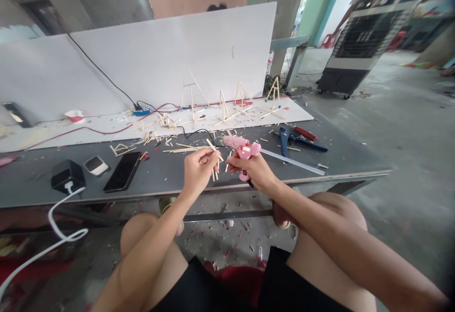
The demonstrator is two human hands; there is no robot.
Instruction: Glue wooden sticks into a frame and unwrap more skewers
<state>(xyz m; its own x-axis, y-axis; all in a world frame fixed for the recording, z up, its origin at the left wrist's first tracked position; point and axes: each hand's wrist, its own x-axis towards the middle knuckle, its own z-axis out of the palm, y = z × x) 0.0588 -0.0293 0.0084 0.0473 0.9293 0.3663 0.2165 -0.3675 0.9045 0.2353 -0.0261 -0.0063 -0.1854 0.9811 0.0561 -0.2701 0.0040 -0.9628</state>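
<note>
Held in my right hand (252, 167) is a pink hot glue gun (241, 146), its nozzle pointing left. A long translucent glue stick (291, 161) sticks out of its back end. My left hand (201, 167) pinches a short pale wooden stick (210, 144), close to the gun's nozzle. Other short sticks (214, 174) show just below and beside these fingers; whether they are joined to the held one I cannot tell. A bundle of loose thin sticks (185, 150) lies behind my left hand on the grey table (170, 174).
Small stick frames (192, 96) stand along the white board (220, 56). Blue cutting pliers (284, 141) and a red-handled tool (305, 133) lie to the right. On the left are a black phone (122, 172), a smaller white-edged device (95, 165) and a black charger (67, 175) with a white cable.
</note>
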